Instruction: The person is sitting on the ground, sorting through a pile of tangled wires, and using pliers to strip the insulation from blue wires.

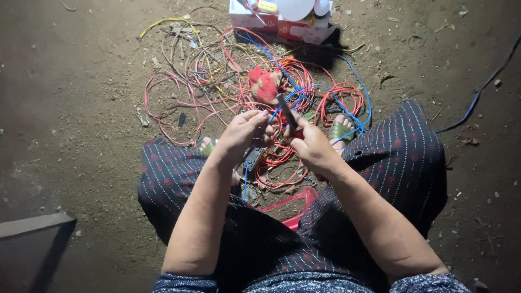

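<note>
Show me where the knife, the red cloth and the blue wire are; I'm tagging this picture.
knife (286, 110): head view, on the middle of its dark blade.
red cloth (264, 84): head view, on the middle of the bundle.
blue wire (367, 101): head view, on its curve right of the coils.

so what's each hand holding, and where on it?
Right hand grips a dark knife-like tool by its lower end, blade up. Left hand pinches a blue wire beside it.

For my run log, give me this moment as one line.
left hand: pinching blue wire | right hand: holding dark blade tool | ground: tangled red wires, boxes
</note>
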